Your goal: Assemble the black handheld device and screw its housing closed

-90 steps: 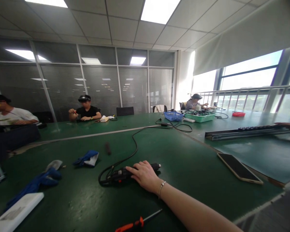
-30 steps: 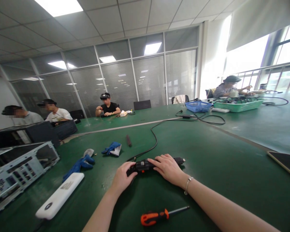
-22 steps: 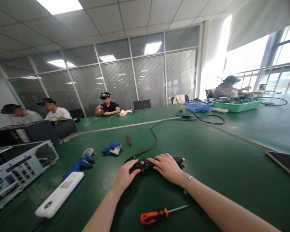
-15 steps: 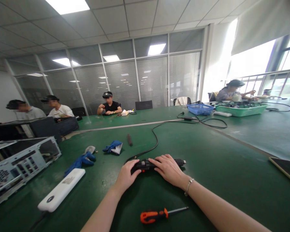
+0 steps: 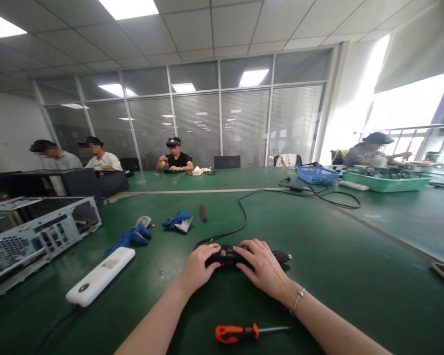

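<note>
A black corded electric screwdriver (image 5: 227,252) lies sideways on the green table, its metal tip pointing right. My left hand (image 5: 202,266) closes round the cord end, thumb on the near side and fingers over the far side. Further along the body, my right hand (image 5: 261,266) grips it the same way, thumb and fingers bent around the casing. Part of the casing is hidden under both hands. Nearer to me rests a screwdriver (image 5: 237,334) with an orange and black handle, its shaft toward my right forearm.
On the left are a white power strip (image 5: 101,276), blue gloves (image 5: 131,236) and an open metal computer case (image 5: 48,241). A dark bar (image 5: 203,213) lies ahead. Black cable (image 5: 246,212) runs to the back, near blue (image 5: 318,176) and green baskets (image 5: 388,182). Several people sit around the table.
The camera view has turned slightly left, so the surroundings sit further right. Both hands stay on the electric screwdriver; my right thumb now shows more clearly along its near side.
</note>
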Demonstrator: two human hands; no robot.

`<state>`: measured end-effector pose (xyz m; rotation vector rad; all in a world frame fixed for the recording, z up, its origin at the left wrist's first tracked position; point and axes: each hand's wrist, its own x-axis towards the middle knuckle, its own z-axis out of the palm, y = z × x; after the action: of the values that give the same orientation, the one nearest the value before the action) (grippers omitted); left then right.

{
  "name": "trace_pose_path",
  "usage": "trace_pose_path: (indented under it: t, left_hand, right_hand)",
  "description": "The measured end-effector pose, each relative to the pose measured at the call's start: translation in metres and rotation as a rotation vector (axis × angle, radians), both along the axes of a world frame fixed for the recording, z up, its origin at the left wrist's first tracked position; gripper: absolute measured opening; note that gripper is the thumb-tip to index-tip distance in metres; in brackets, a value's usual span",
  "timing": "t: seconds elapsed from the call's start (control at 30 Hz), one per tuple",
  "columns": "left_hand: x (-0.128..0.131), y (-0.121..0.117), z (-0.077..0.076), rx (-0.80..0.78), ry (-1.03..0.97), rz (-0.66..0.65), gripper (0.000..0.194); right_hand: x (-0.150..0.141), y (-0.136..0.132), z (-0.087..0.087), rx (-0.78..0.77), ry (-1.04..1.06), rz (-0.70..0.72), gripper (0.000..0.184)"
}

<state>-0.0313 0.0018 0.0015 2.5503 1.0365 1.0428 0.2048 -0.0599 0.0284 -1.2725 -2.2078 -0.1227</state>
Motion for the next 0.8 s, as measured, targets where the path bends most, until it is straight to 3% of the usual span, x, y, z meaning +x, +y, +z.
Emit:
trace_pose_path:
  t: [0.07, 0.17, 0.3, 0.37, 0.43, 0.5, 0.57, 0.7, 0.8]
  left_hand:
    - [0.000, -0.002, -0.001, -0.006, -0.025, -0.006, 0.038]
    - [0.001, -0.003, -0.003, -0.045, -0.044, -0.013, 0.037]
    - [0.004, 0.000, -0.005, -0.109, -0.081, -0.019, 0.025]
    - [0.005, 0.003, -0.004, -0.132, -0.082, -0.006, 0.024]
    - [0.007, 0.004, -0.001, -0.157, -0.064, 0.007, 0.023]
    - [0.011, 0.005, 0.003, -0.179, -0.035, 0.004, 0.022]
    - [0.016, 0.004, 0.006, -0.188, -0.013, -0.015, 0.021]
    - [0.029, 0.000, 0.007, -0.204, -0.016, -0.029, 0.020]
    - [0.032, -0.002, 0.004, -0.213, -0.027, -0.047, 0.023]
  right_hand:
    - [-0.011, -0.017, 0.010, -0.167, 0.064, 0.111, 0.029]
    - [-0.027, -0.043, 0.017, -0.449, -0.023, 0.367, 0.041]
    - [-0.037, -0.057, 0.024, -0.491, -0.135, 0.424, 0.027]
    - [-0.035, -0.051, 0.034, -0.433, -0.033, 0.381, 0.018]
    - [-0.028, -0.038, 0.046, -0.315, 0.225, 0.266, 0.018]
    - [-0.018, -0.024, 0.056, -0.143, 0.522, 0.144, 0.029]
    - [-0.010, -0.014, 0.060, 0.065, 0.678, 0.053, 0.041]
    - [-0.005, -0.010, 0.050, 0.419, 0.525, -0.012, 0.048]
    - [-0.005, -0.016, 0.037, 0.490, 0.383, 0.050, 0.055]
